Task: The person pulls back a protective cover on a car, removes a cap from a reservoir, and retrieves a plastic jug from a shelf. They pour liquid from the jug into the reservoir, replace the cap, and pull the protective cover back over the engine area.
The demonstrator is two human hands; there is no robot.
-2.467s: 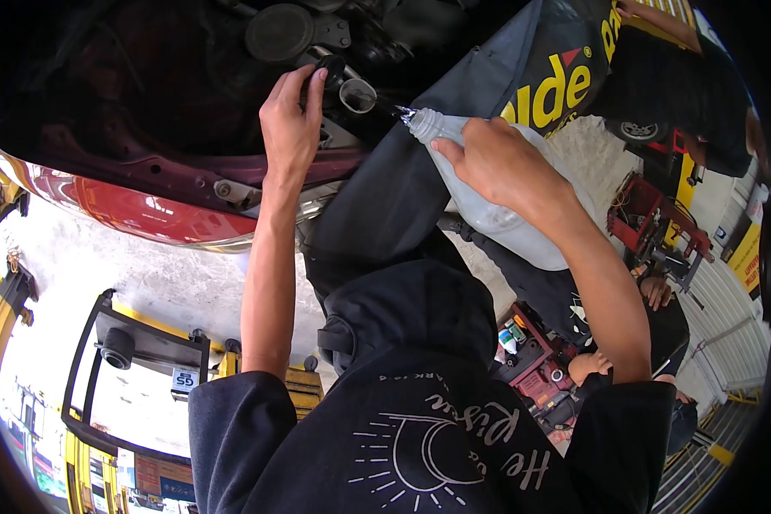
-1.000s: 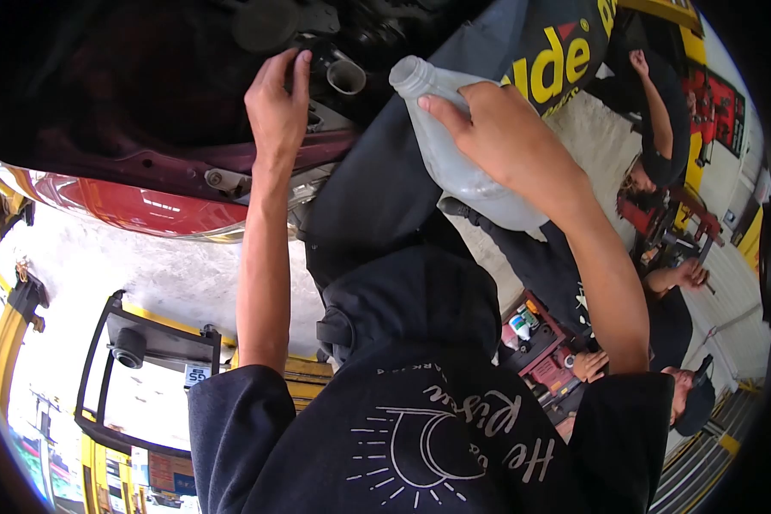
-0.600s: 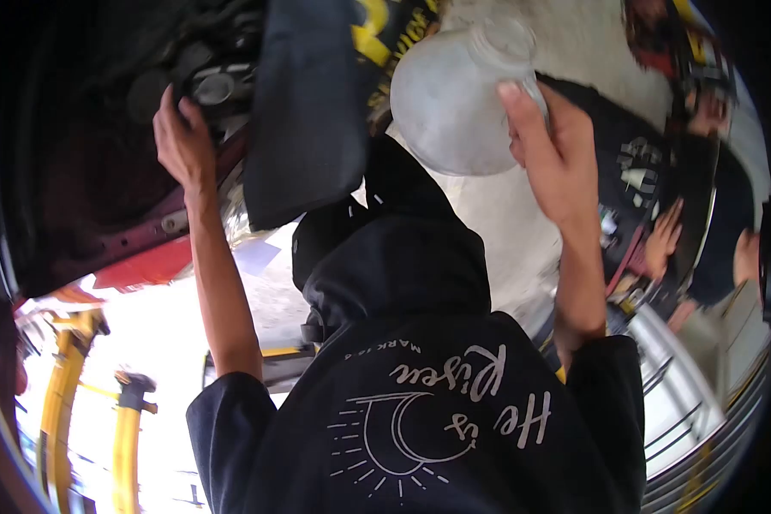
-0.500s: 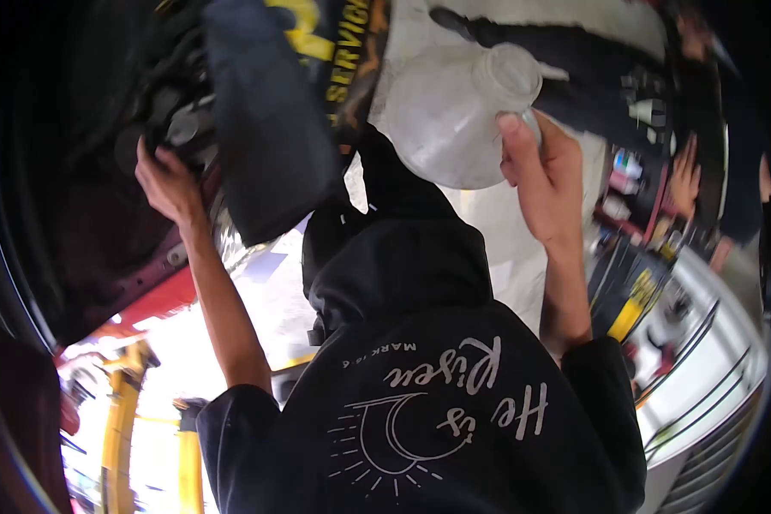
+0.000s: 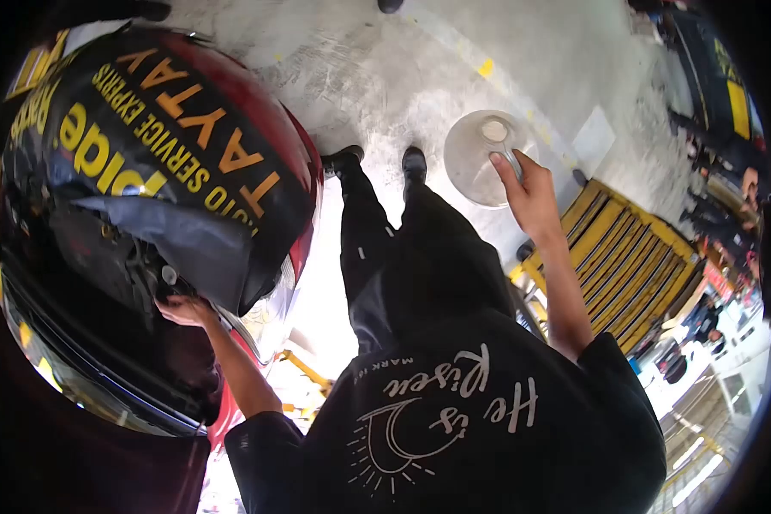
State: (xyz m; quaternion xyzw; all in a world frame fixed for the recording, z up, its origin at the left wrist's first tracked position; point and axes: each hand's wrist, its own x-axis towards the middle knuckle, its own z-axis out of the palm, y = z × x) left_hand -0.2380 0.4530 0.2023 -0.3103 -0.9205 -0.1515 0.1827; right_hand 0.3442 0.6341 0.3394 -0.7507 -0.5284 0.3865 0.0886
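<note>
My right hand is closed round the handle of a translucent whitish plastic jug. The jug's round mouth faces up toward me, and it hangs over the concrete floor. My left hand reaches into the car's dark engine bay, its fingers curled by a dark part. A small, pale round cap or opening shows just beyond those fingers. What the fingertips grip is hidden in the dark. A black fender cover with yellow and orange lettering drapes over the car's red bodywork, beside my left hand.
Concrete floor with a worn yellow line lies ahead. A yellow slatted metal rack or ramp stands right of my right forearm. Several people and vehicles appear along the far right edge. My feet stand near the car's front.
My view has tilted and widened, now taking in my feet and more of the car. The jug remains in my right hand, farther from my face. My left hand stays in the engine bay.
</note>
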